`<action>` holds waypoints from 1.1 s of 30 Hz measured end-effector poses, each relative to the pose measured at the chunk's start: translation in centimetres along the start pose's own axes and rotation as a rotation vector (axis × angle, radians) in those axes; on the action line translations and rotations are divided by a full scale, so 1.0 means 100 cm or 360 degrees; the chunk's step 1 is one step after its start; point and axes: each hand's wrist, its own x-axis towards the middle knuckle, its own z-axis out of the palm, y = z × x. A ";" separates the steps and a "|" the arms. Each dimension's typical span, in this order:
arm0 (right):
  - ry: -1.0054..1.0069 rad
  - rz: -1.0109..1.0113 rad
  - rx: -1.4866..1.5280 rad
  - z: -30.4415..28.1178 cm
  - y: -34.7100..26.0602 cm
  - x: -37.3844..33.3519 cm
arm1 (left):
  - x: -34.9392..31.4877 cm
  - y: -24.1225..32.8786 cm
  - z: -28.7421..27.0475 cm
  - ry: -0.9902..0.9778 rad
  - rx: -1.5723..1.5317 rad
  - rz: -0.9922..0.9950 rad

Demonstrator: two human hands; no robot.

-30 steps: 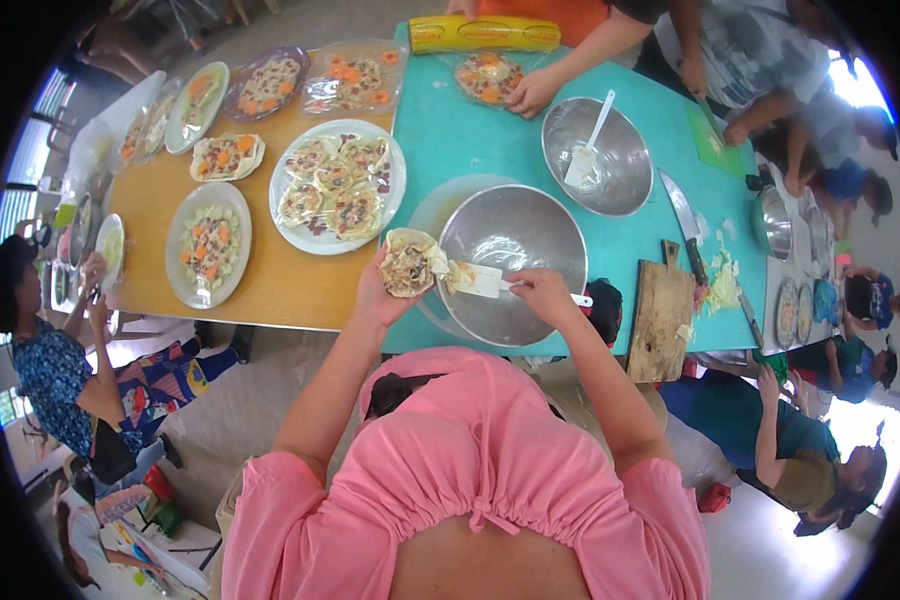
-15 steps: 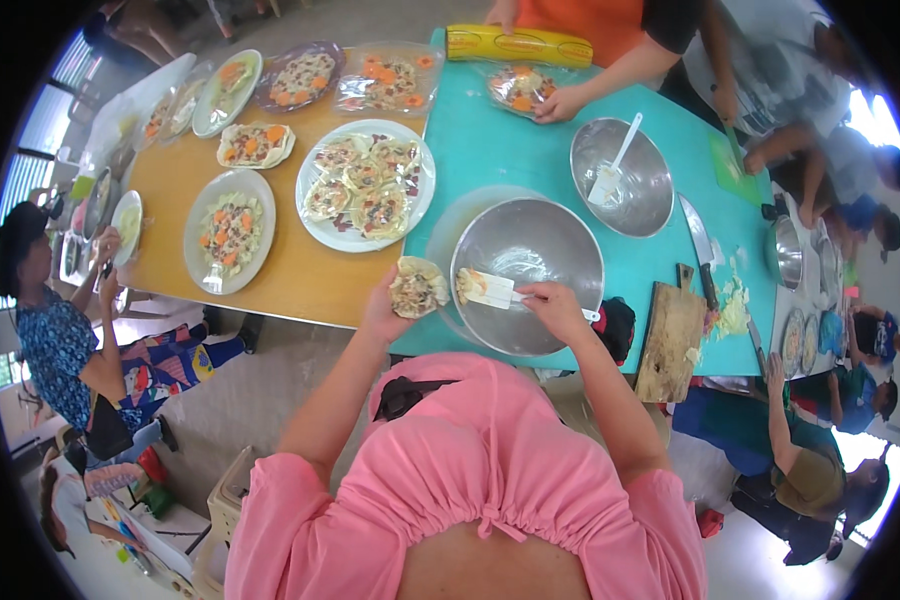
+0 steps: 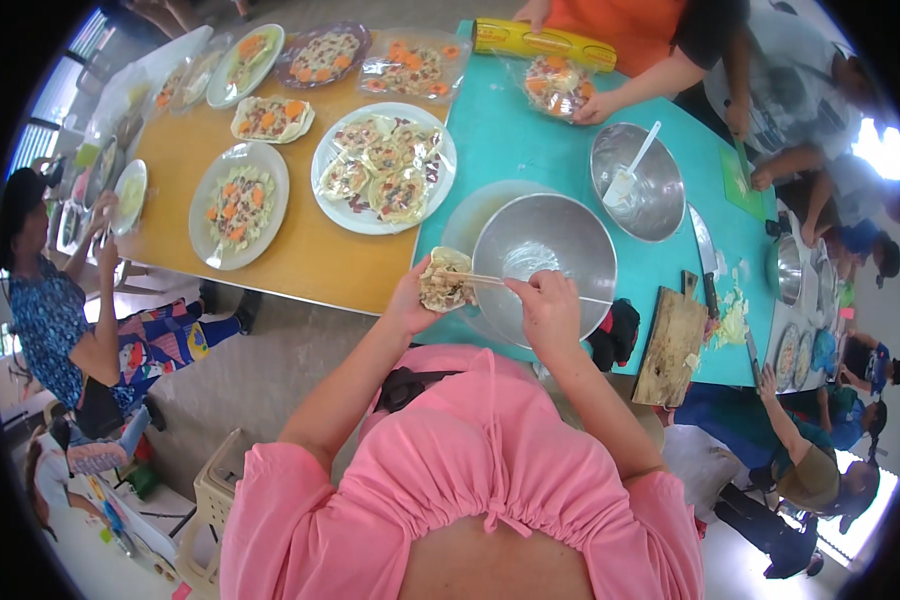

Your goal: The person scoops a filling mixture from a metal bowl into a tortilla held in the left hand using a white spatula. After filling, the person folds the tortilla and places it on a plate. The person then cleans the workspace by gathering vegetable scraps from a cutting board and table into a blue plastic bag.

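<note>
Dough cup with filling (image 3: 445, 284) just left of nearest steel bowl (image 3: 585, 255), cradled in left hand (image 3: 407, 304). Right hand (image 3: 551, 312) over bowl's near side, clamped on spatula (image 3: 484, 279); spatula's long axis left-right, tip at cup. Hands apart; left nearer cup.

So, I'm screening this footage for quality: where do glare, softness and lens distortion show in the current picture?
Head view, upper right: the window is blown out white; head view, centre: bright reflections in the nearer steel bowl and soft fine detail on the food piece in the left hand; head view, lower right: fisheye distortion tips a person nearly sideways.
</note>
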 end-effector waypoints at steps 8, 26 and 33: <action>0.0009 0.0138 0.0248 -0.003 0.010 -0.007 | 0.001 -0.005 -0.005 0.0025 0.0041 -0.0097; -0.0556 0.1249 0.1143 -0.047 0.052 -0.045 | -0.021 0.008 0.024 -0.0008 0.0038 -0.0024; -0.0377 0.1119 0.1209 -0.056 0.033 -0.026 | -0.017 0.008 0.063 -0.0121 -0.0006 0.0049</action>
